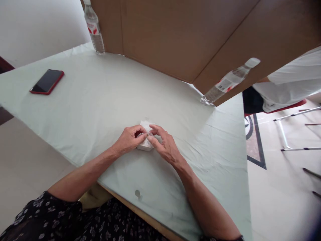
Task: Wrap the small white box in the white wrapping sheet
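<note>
In the middle of the table sits a small white packet (145, 145) with faint grey print on its near side. A thin, whitish, partly see-through flap (145, 124) stands up behind it and looks like plastic or thin paper. My left hand (130, 137) is closed in a pinch at the top left of the packet. From the right, my right hand (164, 144) pinches at the same spot, thumb and forefinger close to my left fingertips. The fingers hide much of the packet's top.
A pale green cloth covers the table (100, 97). A phone in a red case (47, 82) lies at the left. Tall brown cardboard (163, 36) stands behind, with one upright water bottle (94, 30) and one tilted bottle (229, 83) against it. A person in white (293, 80) sits beyond.
</note>
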Action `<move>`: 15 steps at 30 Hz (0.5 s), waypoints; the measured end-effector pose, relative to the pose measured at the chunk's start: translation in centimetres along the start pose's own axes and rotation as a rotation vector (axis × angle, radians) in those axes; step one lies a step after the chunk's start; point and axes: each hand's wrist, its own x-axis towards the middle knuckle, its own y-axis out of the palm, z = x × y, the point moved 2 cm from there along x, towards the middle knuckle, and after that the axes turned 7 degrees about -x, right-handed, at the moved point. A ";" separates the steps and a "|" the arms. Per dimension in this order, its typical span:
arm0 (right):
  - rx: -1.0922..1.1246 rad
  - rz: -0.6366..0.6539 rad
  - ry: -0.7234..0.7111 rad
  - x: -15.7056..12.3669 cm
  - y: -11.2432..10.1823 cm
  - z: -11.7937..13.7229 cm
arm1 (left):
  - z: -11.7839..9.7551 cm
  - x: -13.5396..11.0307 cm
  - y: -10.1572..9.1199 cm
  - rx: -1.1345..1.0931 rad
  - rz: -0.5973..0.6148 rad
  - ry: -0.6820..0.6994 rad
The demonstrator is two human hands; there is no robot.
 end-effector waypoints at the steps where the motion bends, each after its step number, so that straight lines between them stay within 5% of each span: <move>1: -0.041 0.015 -0.036 -0.4 0.0 0.1 | -0.1 0.1 0.0 -0.014 0.001 -0.015; 7: -0.237 0.092 -0.138 -0.4 0.1 0.2 | -0.7 1.0 -0.4 -0.057 0.039 -0.130; 15: -0.028 0.436 -0.088 4.7 -1.6 -0.9 | -0.8 0.8 -1.3 -0.030 0.046 -0.232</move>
